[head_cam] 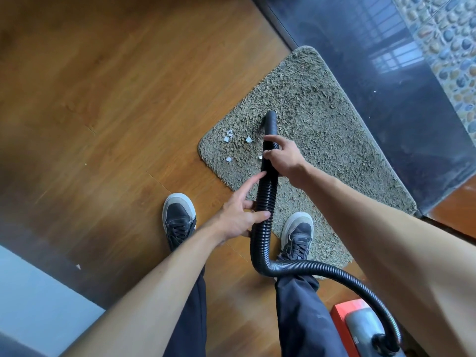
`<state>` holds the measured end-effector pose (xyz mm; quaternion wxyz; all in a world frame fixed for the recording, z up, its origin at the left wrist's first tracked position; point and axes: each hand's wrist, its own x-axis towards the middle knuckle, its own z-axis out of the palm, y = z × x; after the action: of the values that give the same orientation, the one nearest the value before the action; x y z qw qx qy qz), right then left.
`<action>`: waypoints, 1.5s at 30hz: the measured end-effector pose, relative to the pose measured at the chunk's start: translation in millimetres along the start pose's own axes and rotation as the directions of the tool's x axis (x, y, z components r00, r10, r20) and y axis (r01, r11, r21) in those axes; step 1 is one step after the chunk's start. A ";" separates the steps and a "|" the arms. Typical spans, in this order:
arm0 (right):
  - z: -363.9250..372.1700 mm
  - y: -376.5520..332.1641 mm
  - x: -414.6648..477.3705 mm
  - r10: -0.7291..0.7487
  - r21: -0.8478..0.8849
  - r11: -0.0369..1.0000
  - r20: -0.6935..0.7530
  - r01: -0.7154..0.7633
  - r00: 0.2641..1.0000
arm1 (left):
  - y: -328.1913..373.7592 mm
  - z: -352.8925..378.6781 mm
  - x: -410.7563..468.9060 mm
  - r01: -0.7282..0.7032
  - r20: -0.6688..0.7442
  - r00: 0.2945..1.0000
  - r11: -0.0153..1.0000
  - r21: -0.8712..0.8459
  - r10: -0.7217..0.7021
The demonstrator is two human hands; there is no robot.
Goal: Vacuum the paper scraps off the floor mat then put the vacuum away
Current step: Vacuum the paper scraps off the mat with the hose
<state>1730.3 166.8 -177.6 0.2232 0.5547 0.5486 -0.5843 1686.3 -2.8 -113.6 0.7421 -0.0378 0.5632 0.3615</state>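
A shaggy grey-brown floor mat lies on the wooden floor. Several white paper scraps sit near its left corner. A black ribbed vacuum hose runs up from the red and grey vacuum body at the lower right, and its smooth nozzle points down at the mat just right of the scraps. My right hand grips the hose near the nozzle, index finger extended. Lower down, my left hand holds the hose with thumb and curled fingers, its index finger lying straight along it.
My two dark sneakers stand at the mat's near edge, the right shoe on the mat, the left shoe on the wooden floor. A dark glossy threshold borders the mat's far side. One stray paper scrap lies on the floor at left.
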 end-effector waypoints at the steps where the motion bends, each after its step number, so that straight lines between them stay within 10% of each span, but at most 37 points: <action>1: -1.6 -0.3 0.7 0.000 0.000 1.000 0.002 0.000 1.000 | 1.2 0.4 1.6 0.001 0.006 1.000 1.000 0.002 -0.001; 45: 58.2 71.4 -72.3 0.174 0.083 0.981 0.020 -0.175 0.985 | -75.3 5.7 -67.1 0.090 0.044 0.995 0.996 0.023 -0.091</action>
<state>1789.5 68.6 -153.8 0.2534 0.6059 0.4712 -0.5888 1727.6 -88.7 -80.1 0.7707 -0.0474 0.5476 0.3222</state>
